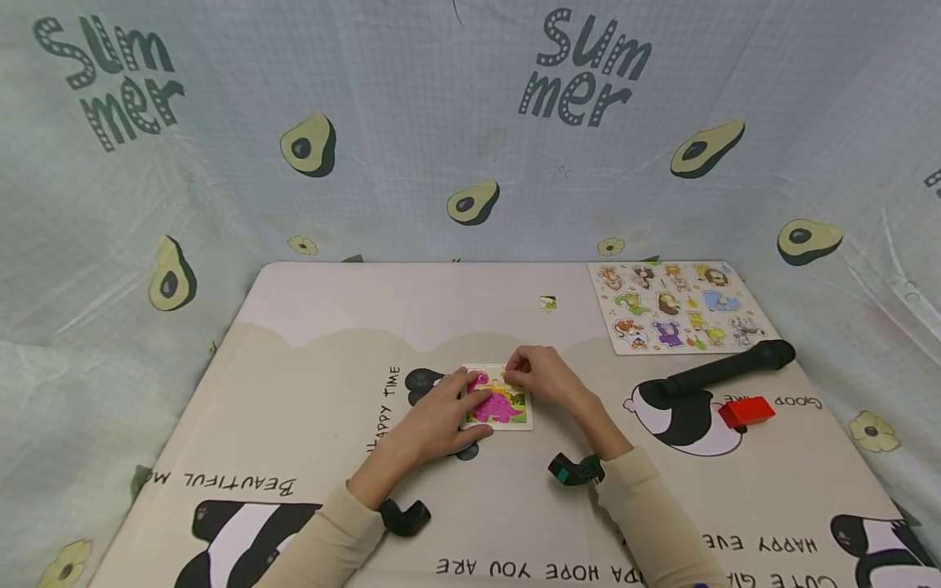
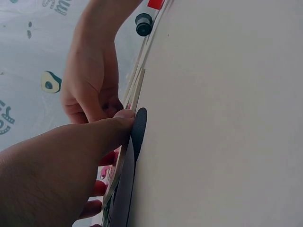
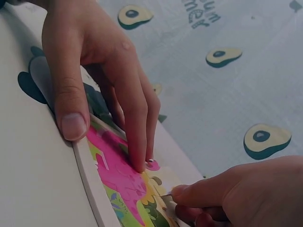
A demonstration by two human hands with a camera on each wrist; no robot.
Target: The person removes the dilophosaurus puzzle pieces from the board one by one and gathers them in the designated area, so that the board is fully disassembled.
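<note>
A small jigsaw puzzle [image 1: 507,412] in a white tray, with a pink dinosaur picture, lies on the table between both hands. My left hand [image 1: 441,415] rests over its left side; in the right wrist view the thumb presses the tray's near edge and an extended finger touches the pink picture [image 3: 120,172]. At the puzzle's far right corner, my right hand [image 1: 547,377] pinches a puzzle piece [image 3: 166,195] between thumb and fingers. Only a thin edge of that piece shows. Another loose piece [image 1: 548,303] lies farther back on the table.
A white board with animal pictures [image 1: 623,333] lies at the back right. In front of it are a black microphone [image 1: 724,369] and a red block [image 1: 747,412]. The tablecloth [image 1: 294,392] bears printed pandas and words. A patterned sheet [image 1: 397,98] hangs behind.
</note>
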